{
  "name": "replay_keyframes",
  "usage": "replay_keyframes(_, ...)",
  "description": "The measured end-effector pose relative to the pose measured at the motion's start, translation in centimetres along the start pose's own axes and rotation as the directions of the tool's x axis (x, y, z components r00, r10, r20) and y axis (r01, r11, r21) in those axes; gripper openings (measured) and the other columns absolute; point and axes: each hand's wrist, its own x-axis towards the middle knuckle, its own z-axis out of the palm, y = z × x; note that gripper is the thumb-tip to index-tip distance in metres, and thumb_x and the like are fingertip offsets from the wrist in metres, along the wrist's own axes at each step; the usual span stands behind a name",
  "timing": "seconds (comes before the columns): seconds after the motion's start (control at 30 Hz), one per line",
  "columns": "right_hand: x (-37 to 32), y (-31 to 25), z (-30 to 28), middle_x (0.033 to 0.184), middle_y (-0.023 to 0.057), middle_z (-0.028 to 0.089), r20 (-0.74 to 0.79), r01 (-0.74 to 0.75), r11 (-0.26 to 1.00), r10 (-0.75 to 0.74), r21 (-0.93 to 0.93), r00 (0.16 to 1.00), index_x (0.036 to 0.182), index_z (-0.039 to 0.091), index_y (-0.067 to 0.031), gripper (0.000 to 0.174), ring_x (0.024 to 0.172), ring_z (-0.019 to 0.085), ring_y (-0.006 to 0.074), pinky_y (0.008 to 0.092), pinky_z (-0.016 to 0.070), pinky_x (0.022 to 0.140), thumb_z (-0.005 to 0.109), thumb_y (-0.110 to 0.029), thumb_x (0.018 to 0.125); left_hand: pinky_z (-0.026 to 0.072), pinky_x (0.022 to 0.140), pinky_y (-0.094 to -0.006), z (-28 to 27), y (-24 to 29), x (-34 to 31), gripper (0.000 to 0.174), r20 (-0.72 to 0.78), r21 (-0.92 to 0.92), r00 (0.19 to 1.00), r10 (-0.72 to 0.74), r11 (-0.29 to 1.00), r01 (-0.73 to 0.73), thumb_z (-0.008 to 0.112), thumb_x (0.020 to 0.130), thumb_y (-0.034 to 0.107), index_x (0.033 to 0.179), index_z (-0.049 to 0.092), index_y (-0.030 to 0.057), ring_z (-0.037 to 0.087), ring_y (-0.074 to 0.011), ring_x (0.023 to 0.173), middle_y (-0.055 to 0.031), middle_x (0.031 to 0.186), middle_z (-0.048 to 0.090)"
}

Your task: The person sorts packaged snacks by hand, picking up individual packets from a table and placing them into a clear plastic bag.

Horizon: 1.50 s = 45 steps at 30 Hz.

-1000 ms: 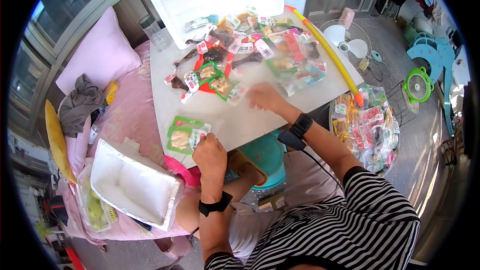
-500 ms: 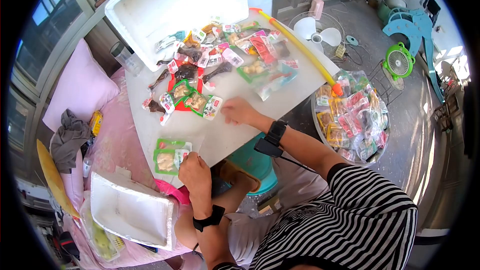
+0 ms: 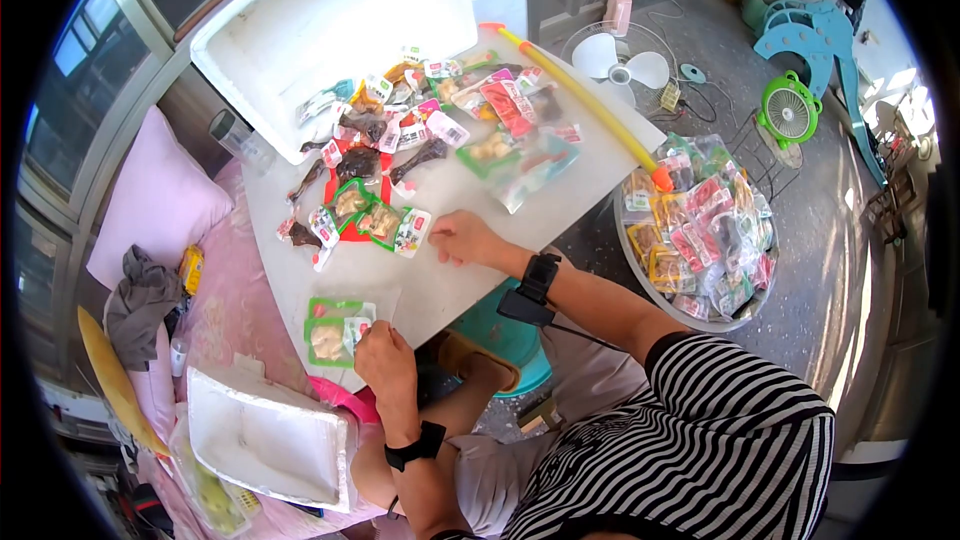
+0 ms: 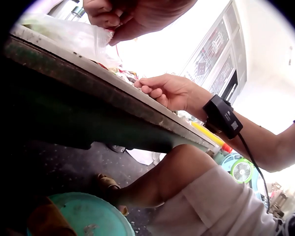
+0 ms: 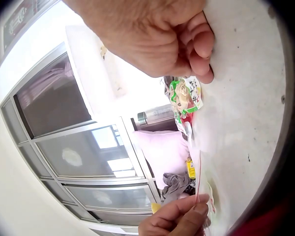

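At the table's near edge my left hand (image 3: 385,362) pinches the edge of a clear plastic bag (image 4: 96,42). Green-bordered food packets (image 3: 328,343) with pale contents lie in or under this bag on the tabletop. My right hand (image 3: 466,239) hovers close over the table, its fingers loosely curled and nothing visible in them. Just left of it lies a green-edged snack packet (image 3: 378,222) with a white label. Behind that, several vacuum-packed dark meat pieces (image 3: 358,162) and other packets are heaped on the table.
A big white foam box (image 3: 330,30) stands behind the heap. The yellow tube (image 3: 590,105) runs along the table's right side. A round basin (image 3: 640,260) of packets is at right, a smaller foam box (image 3: 265,435) at left, a teal stool (image 3: 530,370) below.
The head view has swung, so the table appears further left and lower. My right hand stays near the green-edged packet, and my left hand keeps its pinch on the bag.
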Motion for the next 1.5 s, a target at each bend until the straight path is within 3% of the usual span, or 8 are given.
replay_keyframes(0.7,0.1,-1.0,-1.4,0.066,0.0068,0.065,0.099,-0.047,0.997,0.041,0.058,0.994,0.092,0.066,-0.0016,0.019,0.046,0.056,0.0107,0.0256,0.0448,0.041,0.054,-0.016,0.086,0.0459,0.063,-0.0489,1.5,-0.6,0.0,0.010,0.065,0.052,0.998,-0.019,0.998,0.016,0.058,0.079,0.009,0.073,0.061,0.0004,0.060,-0.0409,0.071,-0.0209,0.072,0.062)
replay_keyframes(0.93,8.5,-4.8,-15.5,0.065,0.0038,0.061,-0.486,0.216,0.970,-0.136,0.111,0.863,0.084,0.062,-0.0013,0.028,0.056,0.059,0.0112,0.0248,0.0450,0.044,0.059,-0.029,0.085,0.0465,0.060,-0.0477,1.7,-0.5,0.3,0.010,0.081,0.062,0.996,-0.046,0.997,0.041,0.058,0.078,0.008,0.072,0.060,0.0011,0.060,-0.0395,0.069,-0.0197,0.071,0.061)
replay_keyframes(0.97,11.2,-3.1,-18.8,0.072,0.0048,0.060,-0.388,0.370,0.825,-0.537,-0.426,0.750,0.092,0.061,-0.0021,0.025,0.061,0.057,0.0119,0.0243,0.0458,0.051,0.058,-0.027,0.087,0.0471,0.059,-0.0469,1.8,-0.6,0.3,0.010,0.067,0.069,0.997,-0.031,0.997,0.027,0.058,0.078,0.008,0.071,0.059,0.0015,0.061,-0.0382,0.068,-0.0185,0.071,0.062)
replay_keyframes(1.03,15.3,-1.4,-22.6,0.080,0.0072,0.057,-0.229,0.458,0.685,-0.665,-0.567,0.711,0.104,0.057,-0.0030,0.026,0.066,0.054,0.0137,0.0243,0.0471,0.060,0.057,-0.025,0.090,0.0472,0.057,-0.0460,1.9,-0.7,0.3,0.007,0.062,0.079,0.998,-0.020,0.997,0.015,0.058,0.078,0.007,0.072,0.059,0.0024,0.061,-0.0369,0.065,-0.0170,0.071,0.061)
replay_keyframes(1.1,17.5,-2.0,-23.0,0.082,0.0096,0.056,-0.319,0.343,0.939,-0.315,0.034,0.894,0.110,0.053,-0.0035,0.031,0.068,0.054,0.0157,0.0254,0.0480,0.063,0.058,-0.026,0.090,0.0471,0.056,-0.0460,1.9,-0.8,0.2,0.006,0.065,0.066,0.998,-0.017,0.998,0.012,0.059,0.078,0.007,0.073,0.058,0.0026,0.061,-0.0369,0.065,-0.0168,0.071,0.061)
replay_keyframes(1.2,20.2,-4.0,-21.5,0.084,0.0127,0.055,-0.353,0.133,0.749,0.142,0.649,0.925,0.117,0.047,-0.0050,0.038,0.067,0.053,0.0184,0.0270,0.0492,0.065,0.058,-0.029,0.090,0.0438,0.058,-0.0476,1.7,-0.2,0.4,0.008,0.053,-0.006,0.997,-0.065,0.998,0.065,0.056,0.078,0.005,0.072,0.058,0.0008,0.058,-0.0405,0.066,-0.0200,0.068,0.059)
replay_keyframes(1.4,26.3,-0.5,-22.2,0.096,0.0141,0.057,-0.368,0.185,0.943,-0.075,0.275,0.927,0.111,0.051,0.0005,0.030,0.074,0.059,0.0202,0.0309,0.0500,0.064,0.047,-0.023,0.092,0.0462,0.055,-0.0459,1.8,-0.6,0.5,0.004,0.082,0.023,0.996,-0.037,0.999,0.035,0.058,0.078,0.006,0.074,0.058,0.0038,0.060,-0.0371,0.064,-0.0166,0.071,0.060)
replay_keyframes(1.5,24.8,-0.9,-22.7,0.097,0.0195,0.061,-0.176,0.329,0.700,-0.545,-0.634,0.820,0.103,0.057,-0.0004,0.025,0.079,0.062,0.0280,0.0362,0.0505,0.069,0.049,-0.018,0.088,0.0462,0.055,-0.0461,1.9,-0.7,0.5,0.004,0.065,0.003,0.997,-0.028,1.000,0.028,0.058,0.078,0.005,0.074,0.058,0.0036,0.060,-0.0371,0.063,-0.0167,0.071,0.060)
